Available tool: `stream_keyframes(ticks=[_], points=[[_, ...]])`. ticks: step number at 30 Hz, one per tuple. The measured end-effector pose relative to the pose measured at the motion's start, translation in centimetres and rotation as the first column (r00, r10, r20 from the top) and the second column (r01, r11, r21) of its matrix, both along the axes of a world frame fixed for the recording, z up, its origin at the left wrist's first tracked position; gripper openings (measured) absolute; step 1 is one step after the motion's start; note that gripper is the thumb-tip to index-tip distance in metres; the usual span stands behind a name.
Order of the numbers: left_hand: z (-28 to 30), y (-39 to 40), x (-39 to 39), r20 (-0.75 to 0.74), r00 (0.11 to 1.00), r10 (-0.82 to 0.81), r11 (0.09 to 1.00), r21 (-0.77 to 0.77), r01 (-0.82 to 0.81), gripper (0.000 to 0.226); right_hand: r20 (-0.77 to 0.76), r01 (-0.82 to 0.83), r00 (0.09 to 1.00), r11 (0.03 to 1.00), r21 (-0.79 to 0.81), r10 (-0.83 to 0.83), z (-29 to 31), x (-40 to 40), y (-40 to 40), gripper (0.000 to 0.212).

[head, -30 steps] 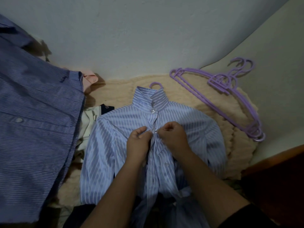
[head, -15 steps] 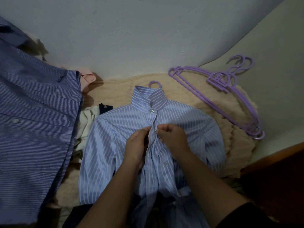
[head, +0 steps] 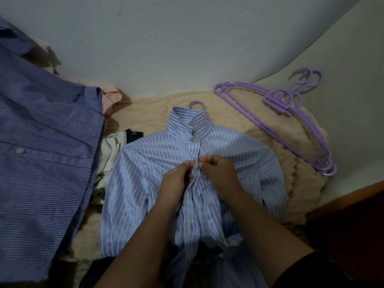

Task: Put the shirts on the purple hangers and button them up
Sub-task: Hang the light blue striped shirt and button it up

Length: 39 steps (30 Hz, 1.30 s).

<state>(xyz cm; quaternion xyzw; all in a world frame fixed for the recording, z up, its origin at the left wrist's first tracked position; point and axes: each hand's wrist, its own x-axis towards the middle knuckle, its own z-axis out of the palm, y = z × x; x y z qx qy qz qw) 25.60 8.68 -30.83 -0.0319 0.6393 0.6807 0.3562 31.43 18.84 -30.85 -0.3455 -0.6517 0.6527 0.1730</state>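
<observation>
A light blue striped shirt (head: pixel 166 163) lies flat, front up, in the middle of a cream fleece blanket (head: pixel 299 183), its collar pointing to the far side toward a pale wall (head: pixel 187 48). The purple hook of a hanger (head: pixel 196 104) pokes out above the collar, so the shirt is already on its hanger. The collar button (head: pixel 193 139) is fastened. Just nearer than it, both hands meet on the shirt's front opening: the left hand (head: pixel 176 181) pinches one edge of the placket with curled fingers, and the right hand (head: pixel 220 171) pinches the facing edge, drawing the two strips of cloth together, apparently to work the second button through its hole; the button itself is hidden under the fingertips. Lower down, a further button (head: pixel 211 204) shows on the placket and the shirt front falls open toward the near edge, so most of the buttoning seems left to do. To the far right, a stack of spare purple hangers (head: pixel 291 121) rests on the blanket, within reach for other shirts. On the left, a darker blue striped shirt (head: pixel 41 152) fills the view, with a bit of pink cloth (head: pixel 112 95) beside it.
</observation>
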Motion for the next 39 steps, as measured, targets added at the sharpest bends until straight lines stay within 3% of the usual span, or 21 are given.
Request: stream_keyframes(ticks=[3, 6, 12, 18, 27, 34, 39], points=[[-0.1, 0.2, 0.1, -0.012, 1.000, 0.007, 1.000, 0.028, -0.006, 0.025, -0.030, 0.030, 0.999, 0.992, 0.125, -0.026, -0.4, 0.3, -0.6, 0.021], [-0.3, 0.1, 0.4, -0.050, 0.999, 0.012, 1.000, 0.010, -0.012, 0.027, -0.019, -0.055, 0.998, 0.975, 0.215, 0.061, -0.5, 0.7, -1.0, 0.019], [-0.5, 0.2, 0.4, -0.048, 0.999, 0.019, 1.000, 0.016, -0.018, 0.022, -0.034, -0.034, 0.999, 0.994, 0.101, 0.038, -0.6, 0.4, -0.1, 0.017], [-0.7, 0.0, 0.0, 0.007, 1.000, 0.010, 1.000, 0.020, -0.011, 0.014, 0.010, -0.012, 1.000, 0.995, 0.098, 0.011, -1.2, 0.1, 0.0, 0.018], [-0.7, 0.1, -0.2, 0.000, 0.999, -0.046, 0.998, 0.030, 0.046, 0.024, -0.003, -0.010, 1.000, 0.998, -0.062, 0.010, -1.1, 0.0, 0.2, 0.023], [-0.8, 0.7, -1.2, 0.086, 0.996, -0.022, 0.997, 0.071, 0.016, 0.015, -0.003, -0.087, 0.996, 0.981, 0.173, 0.088, -0.3, -0.7, 0.6, 0.021], [0.0, 1.2, -2.7, -0.027, 0.998, -0.048, 0.998, 0.044, 0.049, 0.010, 0.001, -0.102, 0.994, 0.955, 0.279, 0.106, 0.2, -1.3, 2.1, 0.019]])
